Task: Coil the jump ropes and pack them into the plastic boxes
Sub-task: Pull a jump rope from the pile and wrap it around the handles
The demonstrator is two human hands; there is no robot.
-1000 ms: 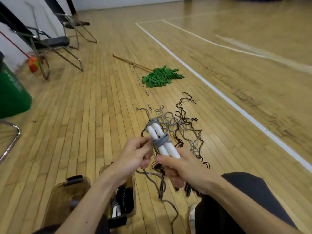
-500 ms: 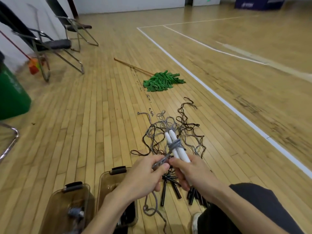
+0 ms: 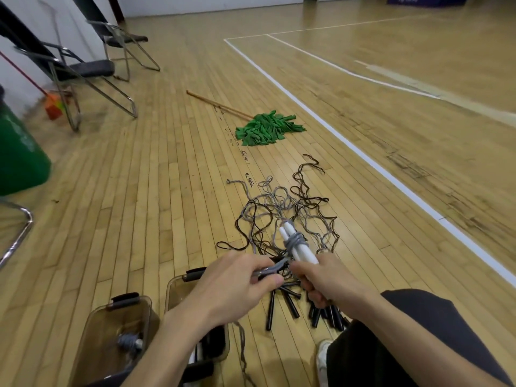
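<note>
Here, the white handles (image 3: 303,252) are gripped in the right hand (image 3: 329,277); the grey cord tail (image 3: 275,268), at their 8 o'clock, is pinched by the left hand (image 3: 237,286). If tension is lost, the wrap (image 3: 296,242) may be undone short of the plastic boxes (image 3: 97,331) at 7 o'clock.

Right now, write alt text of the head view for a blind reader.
The right hand grips two white handles; the left hand pinches the grey rope wrapped round them. Tangled ropes lie beyond on the floor; two plastic boxes sit left.
</note>
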